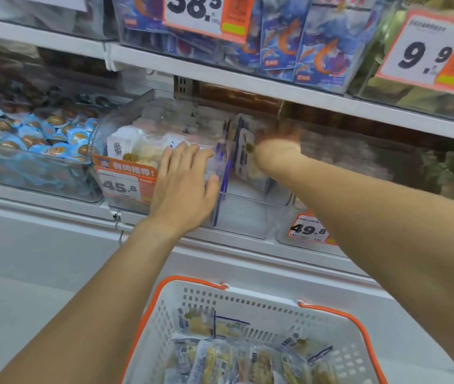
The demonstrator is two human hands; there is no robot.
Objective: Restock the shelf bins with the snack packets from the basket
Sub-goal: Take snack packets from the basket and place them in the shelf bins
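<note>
The right hand (277, 139) reaches deep into the clear bin (248, 217) on the shelf, but it is blurry, so I cannot tell if its grip pinches a packet or is spread. It sits just at 3 o'clock from some standing packets (244, 153), likely so it can push them upright and to the back. The left hand (184, 181) lies flat with its fingers spread on the front wall of the bin, at 9 o'clock from the right hand, and it pinches nothing. I think it holds the bin steady so it does not slide. The white shelf edge (248, 245) runs under the bin. The basket (192, 297) waits at 6 o'clock, right under the arms, so it is easy to reach. Many more snack packets (220, 361) lie in it, so the job looks far from done.
</note>
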